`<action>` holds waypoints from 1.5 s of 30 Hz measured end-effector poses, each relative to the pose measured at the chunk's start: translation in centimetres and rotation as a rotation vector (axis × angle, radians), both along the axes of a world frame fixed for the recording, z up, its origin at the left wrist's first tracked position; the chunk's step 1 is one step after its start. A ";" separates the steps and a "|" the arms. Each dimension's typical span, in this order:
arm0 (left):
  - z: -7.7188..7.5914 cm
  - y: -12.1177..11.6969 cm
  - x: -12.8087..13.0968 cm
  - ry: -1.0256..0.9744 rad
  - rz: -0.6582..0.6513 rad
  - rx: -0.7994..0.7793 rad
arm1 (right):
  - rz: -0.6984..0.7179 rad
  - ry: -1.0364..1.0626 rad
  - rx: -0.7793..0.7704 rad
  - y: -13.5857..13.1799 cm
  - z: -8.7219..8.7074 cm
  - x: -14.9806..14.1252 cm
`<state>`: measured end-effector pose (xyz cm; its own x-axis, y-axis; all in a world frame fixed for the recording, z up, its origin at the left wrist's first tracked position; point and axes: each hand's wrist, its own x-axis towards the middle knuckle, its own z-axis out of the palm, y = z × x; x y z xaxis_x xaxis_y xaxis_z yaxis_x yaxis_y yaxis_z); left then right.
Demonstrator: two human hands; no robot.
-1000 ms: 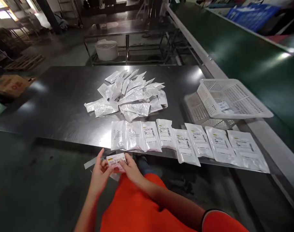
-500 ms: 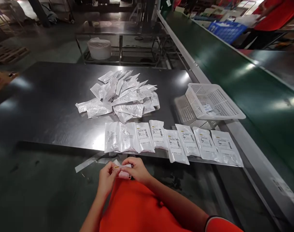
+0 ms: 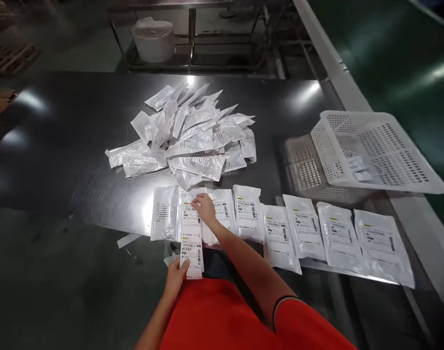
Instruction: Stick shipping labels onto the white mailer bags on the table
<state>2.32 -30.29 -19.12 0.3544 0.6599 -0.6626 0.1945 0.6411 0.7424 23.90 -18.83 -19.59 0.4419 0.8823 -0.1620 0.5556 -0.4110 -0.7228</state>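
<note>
My left hand [image 3: 177, 276] pinches the lower end of a strip of printed shipping labels [image 3: 191, 248] at the table's front edge. The strip runs up over the second white packet from the left, covering most of it. At the strip's upper end, my right hand [image 3: 204, 208] has its fingertips closed on the label's top edge. Left of the strip lies a white packet [image 3: 164, 214] with printed text and no shipping label. On the right, a row of labelled packets [image 3: 248, 214] extends along the edge, several of them overhanging it.
A heap of white packets [image 3: 192, 138] covers the middle of the dark metal table [image 3: 72, 146]. To the right stands a white perforated basket [image 3: 331, 155] with small packets inside. Beyond it runs a green conveyor [image 3: 397, 58]. A backing strip [image 3: 129, 240] sticks out at the front edge.
The labels, held rolled up near my body before, are now stretched out over the second packet. My right hand has moved forward to that packet. The view has tilted down and closer.
</note>
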 end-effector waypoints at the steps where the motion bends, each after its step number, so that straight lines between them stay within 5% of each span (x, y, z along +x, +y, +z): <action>1: -0.8 0.0 0.0 0.001 -0.002 -0.025 | 0.012 -0.060 -0.019 0.8 -0.8 0.3; 7: -2.7 -1.2 -1.3 0.058 -0.096 -0.060 | 0.058 -0.295 -0.101 0.9 -2.7 -0.8; 13: 1.1 -3.9 -5.1 0.165 -0.166 0.053 | 0.329 -0.453 -0.160 -1.6 -3.8 -5.4; 17: 3.6 -3.1 -6.6 0.282 -0.084 0.144 | 0.361 -0.435 -0.221 -2.0 -5.0 -6.9; 22: 5.6 -0.8 -4.8 0.359 0.018 0.212 | 0.407 -0.408 -0.176 -1.9 -5.1 -5.9; 28: 6.3 1.0 -3.0 0.364 0.043 0.319 | 0.439 -0.389 -0.089 -6.1 -4.7 -4.4; 34: 5.8 3.5 -4.3 0.260 -0.131 0.311 | 0.279 -0.218 -0.070 -4.9 0.0 -4.4; 38: 5.4 5.4 -6.3 0.153 -0.273 0.322 | 0.214 0.385 0.150 -4.0 4.4 -6.0; 41: 4.2 6.1 -8.2 0.077 -0.361 0.306 | 0.122 0.705 0.162 -4.4 6.1 -8.8; 45: 3.7 7.4 -10.1 0.045 -0.269 0.251 | 0.040 0.709 0.107 -5.4 7.1 -12.4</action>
